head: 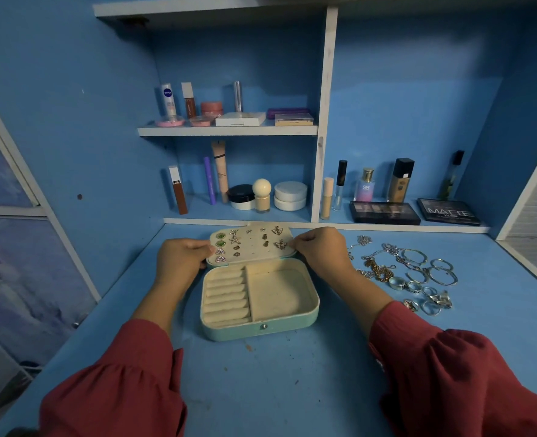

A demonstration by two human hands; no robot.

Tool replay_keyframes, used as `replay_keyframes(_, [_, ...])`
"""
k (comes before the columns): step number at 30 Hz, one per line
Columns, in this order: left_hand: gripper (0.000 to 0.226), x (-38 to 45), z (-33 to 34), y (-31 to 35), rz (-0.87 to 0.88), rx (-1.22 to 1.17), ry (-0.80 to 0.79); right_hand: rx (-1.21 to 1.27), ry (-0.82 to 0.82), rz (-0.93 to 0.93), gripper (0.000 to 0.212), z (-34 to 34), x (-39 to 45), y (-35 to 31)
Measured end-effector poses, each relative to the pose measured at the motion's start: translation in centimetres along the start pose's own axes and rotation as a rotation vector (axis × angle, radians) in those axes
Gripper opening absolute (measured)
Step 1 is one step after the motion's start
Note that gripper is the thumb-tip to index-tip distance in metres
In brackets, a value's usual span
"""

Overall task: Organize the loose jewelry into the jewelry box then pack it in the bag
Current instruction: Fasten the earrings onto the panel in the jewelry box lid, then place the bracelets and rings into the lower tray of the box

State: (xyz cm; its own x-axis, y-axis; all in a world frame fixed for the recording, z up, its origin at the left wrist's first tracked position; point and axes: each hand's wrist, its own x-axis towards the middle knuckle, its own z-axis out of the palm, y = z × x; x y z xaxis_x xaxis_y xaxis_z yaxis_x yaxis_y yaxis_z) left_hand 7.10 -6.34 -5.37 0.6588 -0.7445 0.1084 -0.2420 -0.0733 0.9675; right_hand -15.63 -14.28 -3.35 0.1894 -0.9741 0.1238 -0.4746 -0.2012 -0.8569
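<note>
Mint-green jewelry box (259, 329): sits open on blue table (292, 389), front clasp toward the person. Lid (251, 244), folded back, carries pinned earrings (234, 239); left hand (179, 258) and right hand (319, 247) each pinch 1 side edge, probably steadying the lid flat for loading. Ring rolls (226, 293) and open compartment (278, 290) hold nothing. Loose jewelry (409, 275), chains, bangles, rings, lies spread just right of the box, within reach. Bag: not in view.
</note>
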Motion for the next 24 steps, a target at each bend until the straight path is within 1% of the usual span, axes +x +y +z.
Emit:
replay_keyframes(5, [0.013,-0.1,0.1,0.2,-0.005,0.017,0.006,-0.019,0.013,0.011,0.023,0.0,-0.1,-0.1])
replay_keyframes(12, [0.016,-0.1,0.2,0.4,0.026,0.07,-0.001,-0.045,0.008,0.0,0.022,-0.1,-0.3,0.1])
replay_keyframes(16, [0.011,-0.3,0.1,0.8,0.02,0.069,-0.008,-0.063,-0.011,-0.018,0.021,-0.3,-0.5,-0.1])
replay_keyframes(20, [0.009,0.0,0.1,0.9,0.02,0.112,-0.009,0.014,-0.011,-0.008,0.018,-1.1,-0.3,-0.2])
replay_keyframes(24, [0.013,-0.5,0.3,1.9,0.108,0.173,0.022,0.015,-0.004,0.004,0.017,-3.1,-0.4,-0.1])
